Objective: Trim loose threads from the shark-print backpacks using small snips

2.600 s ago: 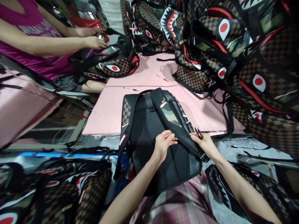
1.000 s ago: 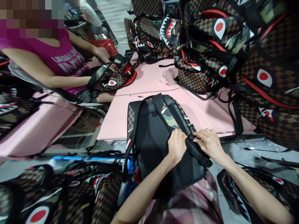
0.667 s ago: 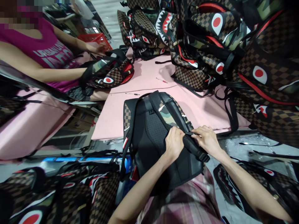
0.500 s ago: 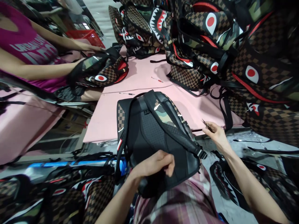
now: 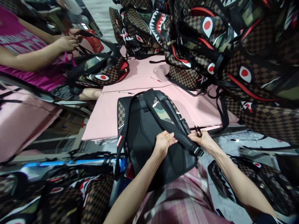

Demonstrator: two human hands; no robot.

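Observation:
A black backpack (image 5: 137, 143) with checkered and camouflage panels lies back side up, its lower end against my lap. One padded shoulder strap (image 5: 183, 137) runs diagonally to a black buckle near its lower right edge. My left hand (image 5: 164, 143) is closed at the strap's inner edge, thumb and fingers pinching it. At the outer edge, my right hand (image 5: 201, 140) touches the same strap with its fingertips. Small dark thread snips (image 5: 198, 131) are tucked in that hand, points up and apart.
Several similar backpacks (image 5: 205, 40) are heaped at the back right of the pink table (image 5: 98, 121). More bags (image 5: 70, 199) lie low on both sides. Two pens (image 5: 126, 92) rest on the table. At left, a person in a pink top (image 5: 23, 40) works on another backpack (image 5: 102, 73).
My left hand has risen from the back panel to the shoulder strap. My right hand has come left to the strap with the snips. The other person's hands have lifted off their bag.

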